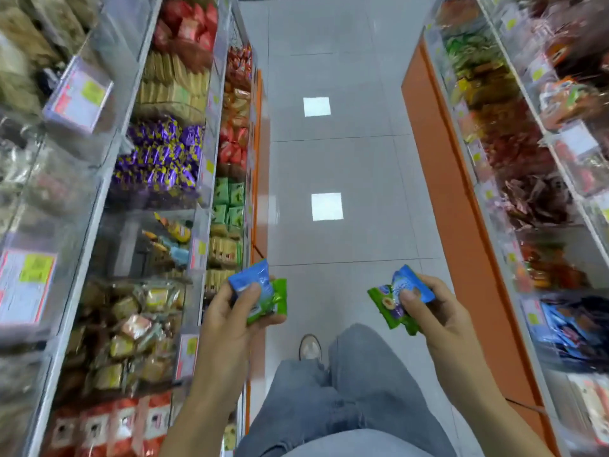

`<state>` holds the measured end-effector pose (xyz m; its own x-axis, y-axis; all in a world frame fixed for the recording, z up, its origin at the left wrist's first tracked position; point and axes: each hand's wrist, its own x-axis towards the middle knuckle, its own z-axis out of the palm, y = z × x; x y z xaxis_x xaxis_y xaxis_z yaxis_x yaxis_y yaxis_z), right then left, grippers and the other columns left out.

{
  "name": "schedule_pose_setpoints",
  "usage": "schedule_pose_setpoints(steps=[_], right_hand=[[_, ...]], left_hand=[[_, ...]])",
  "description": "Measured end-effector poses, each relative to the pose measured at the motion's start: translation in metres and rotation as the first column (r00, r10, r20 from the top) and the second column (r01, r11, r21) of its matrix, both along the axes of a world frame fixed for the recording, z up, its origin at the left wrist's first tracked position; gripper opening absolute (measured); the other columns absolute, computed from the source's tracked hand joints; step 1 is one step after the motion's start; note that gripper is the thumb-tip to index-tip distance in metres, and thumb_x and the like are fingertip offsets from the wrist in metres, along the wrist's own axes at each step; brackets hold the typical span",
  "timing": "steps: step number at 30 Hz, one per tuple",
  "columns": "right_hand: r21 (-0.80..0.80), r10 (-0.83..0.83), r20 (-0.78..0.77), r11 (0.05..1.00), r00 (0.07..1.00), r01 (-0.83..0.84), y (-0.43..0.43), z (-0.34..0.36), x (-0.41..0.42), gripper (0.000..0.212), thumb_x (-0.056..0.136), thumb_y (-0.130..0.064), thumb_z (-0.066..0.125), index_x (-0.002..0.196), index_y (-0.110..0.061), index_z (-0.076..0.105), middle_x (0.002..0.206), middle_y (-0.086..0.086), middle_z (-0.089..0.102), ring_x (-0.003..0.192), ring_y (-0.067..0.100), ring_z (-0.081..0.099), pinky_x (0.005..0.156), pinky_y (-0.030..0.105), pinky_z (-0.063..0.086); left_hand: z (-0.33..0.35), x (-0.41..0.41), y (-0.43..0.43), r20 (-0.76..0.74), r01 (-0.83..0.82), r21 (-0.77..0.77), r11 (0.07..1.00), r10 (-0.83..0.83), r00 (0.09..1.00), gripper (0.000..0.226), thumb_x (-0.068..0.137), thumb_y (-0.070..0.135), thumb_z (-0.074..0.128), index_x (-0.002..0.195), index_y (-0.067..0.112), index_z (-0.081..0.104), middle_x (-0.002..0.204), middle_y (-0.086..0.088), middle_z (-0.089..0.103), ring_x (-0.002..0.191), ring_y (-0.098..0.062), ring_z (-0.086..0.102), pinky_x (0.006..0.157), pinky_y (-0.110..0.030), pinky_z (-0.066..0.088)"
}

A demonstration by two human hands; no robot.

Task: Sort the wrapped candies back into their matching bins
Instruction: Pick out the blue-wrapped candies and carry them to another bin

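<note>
The left hand (235, 311) is gripping a blue candy (245, 278) and a green candy (272, 303); the right hand (435, 310) is gripping another blue packet (410, 282) over a green packet (387, 308). Both are hanging above the aisle floor (342, 166), between the shelving. Sorting appears unfinished: four pieces are awaiting their bins, possibly the blue-packet bin (566, 328) at right.
</note>
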<state>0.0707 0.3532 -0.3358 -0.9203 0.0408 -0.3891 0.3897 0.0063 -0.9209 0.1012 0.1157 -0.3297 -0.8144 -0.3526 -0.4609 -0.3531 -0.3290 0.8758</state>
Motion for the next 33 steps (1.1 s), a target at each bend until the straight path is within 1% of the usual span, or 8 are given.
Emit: schedule_pose_setpoints(steps=[4,8,12,16,23,27,29,33], right_hand=[[0.02,-0.026,-0.003,0.999,1.0,0.026,-0.001,-0.005,-0.071,0.021,0.088,-0.018,0.06,0.108,-0.013,0.064,0.084,-0.001,0.07,0.068,0.001,0.061,0.055,0.01,0.044],[0.025,0.013,-0.002,1.0,1.0,-0.013,-0.006,-0.012,-0.158,0.026,0.084,-0.025,0.061,0.109,-0.016,0.064,0.089,0.003,0.069,0.069,0.001,0.062,0.054,0.01,0.045],[0.016,0.131,-0.016,0.991,0.991,-0.131,-0.02,-0.011,-0.256,0.02,0.086,-0.023,0.062,0.106,-0.024,0.064,0.09,0.0,0.071,0.072,0.002,0.064,0.056,0.011,0.045],[-0.02,0.329,-0.046,0.944,0.943,-0.33,-0.052,0.007,-0.345,0.021,0.088,-0.019,0.061,0.109,-0.017,0.063,0.094,0.004,0.071,0.077,0.002,0.066,0.061,0.01,0.047],[-0.068,0.609,-0.162,0.778,0.777,-0.624,-0.151,0.034,-0.442,0.018,0.085,-0.022,0.063,0.102,-0.021,0.064,0.088,-0.001,0.069,0.079,0.005,0.066,0.065,0.013,0.049],[-0.08,0.726,-0.256,0.642,0.638,-0.763,-0.213,0.052,-0.463,0.027,0.086,-0.031,0.068,0.109,-0.019,0.064,0.094,0.007,0.068,0.085,0.012,0.068,0.072,0.02,0.051],[-0.104,0.761,-0.323,0.563,0.563,-0.82,-0.242,0.063,-0.466,0.033,0.084,-0.029,0.067,0.113,-0.016,0.063,0.096,0.005,0.068,0.086,0.012,0.066,0.075,0.021,0.051],[-0.129,0.798,-0.484,0.341,0.359,-0.931,-0.299,0.097,-0.463,0.025,0.085,-0.022,0.064,0.109,-0.019,0.064,0.091,-0.007,0.066,0.079,0.006,0.061,0.073,0.016,0.048]], left_hand=[[0.004,-0.076,-0.006,-0.019,0.04,-0.006,0.999,-0.04,0.999,0.039,0.081,0.029,0.059,0.117,0.014,0.064,0.111,-0.013,0.069,0.092,-0.031,0.064,0.066,-0.026,0.058],[-0.008,-0.144,-0.012,0.02,-0.067,0.01,0.998,0.067,0.998,0.023,0.088,0.022,0.056,0.109,0.02,0.066,0.098,-0.004,0.07,0.097,-0.043,0.061,0.054,-0.022,0.054],[-0.015,-0.202,-0.018,0.047,-0.2,-0.014,0.98,0.2,0.979,0.022,0.095,0.017,0.051,0.112,0.018,0.064,0.071,0.011,0.065,0.076,-0.028,0.066,0.046,-0.023,0.053],[-0.005,-0.248,-0.027,0.04,-0.367,-0.019,0.93,0.367,0.929,0.02,0.096,0.016,0.05,0.104,0.023,0.066,0.063,0.012,0.058,0.063,-0.021,0.066,0.05,-0.03,0.057],[0.026,-0.295,-0.058,-0.124,-0.613,-0.013,0.79,0.607,0.785,0.024,0.093,0.007,0.049,0.085,0.021,0.068,0.059,0.014,0.055,0.051,-0.016,0.062,0.055,-0.021,0.056],[0.049,-0.301,-0.086,-0.242,-0.667,-0.055,0.743,0.638,0.731,0.016,0.075,0.037,0.069,0.088,0.028,0.074,0.086,-0.001,0.067,0.061,-0.018,0.067,0.064,-0.028,0.059],[0.059,-0.297,-0.101,-0.306,-0.676,-0.108,0.728,0.623,0.72,0.05,0.063,0.056,0.079,0.102,0.024,0.07,0.106,-0.014,0.068,0.066,-0.022,0.068,0.066,-0.03,0.059],[0.101,-0.291,-0.121,-0.463,-0.786,-0.18,0.592,0.654,0.599,0.048,0.064,0.06,0.077,0.101,0.031,0.071,0.109,-0.007,0.072,0.076,-0.019,0.07,0.063,-0.028,0.056]])
